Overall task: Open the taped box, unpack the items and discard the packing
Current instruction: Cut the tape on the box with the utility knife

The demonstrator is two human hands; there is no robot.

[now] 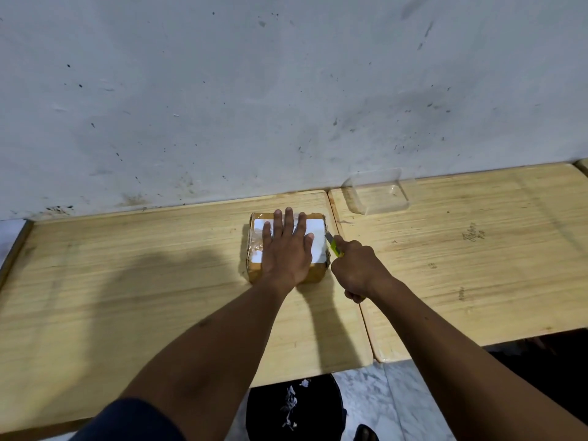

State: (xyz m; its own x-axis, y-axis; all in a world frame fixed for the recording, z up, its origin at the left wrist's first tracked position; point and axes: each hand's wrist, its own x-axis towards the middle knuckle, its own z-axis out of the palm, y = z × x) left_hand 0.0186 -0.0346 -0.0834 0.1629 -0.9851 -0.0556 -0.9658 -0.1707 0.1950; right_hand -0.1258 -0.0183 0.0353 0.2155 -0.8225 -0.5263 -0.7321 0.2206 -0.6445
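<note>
A small brown cardboard box [318, 272], wrapped in clear tape and bearing a white label, sits on the wooden table [127, 281] near the wall. My left hand [286, 249] lies flat on top of the box with its fingers spread. My right hand [359, 268] is closed around a yellow-green utility knife [334, 246]. The blade points at the box's right edge near the top; whether it touches the tape is unclear.
A clear plastic container [378, 194] stands on a second wooden table [477, 265] at the right, close to the wall. Below the table's front edge a black bin [264, 409] holds scraps of paper. The floor is marble tile.
</note>
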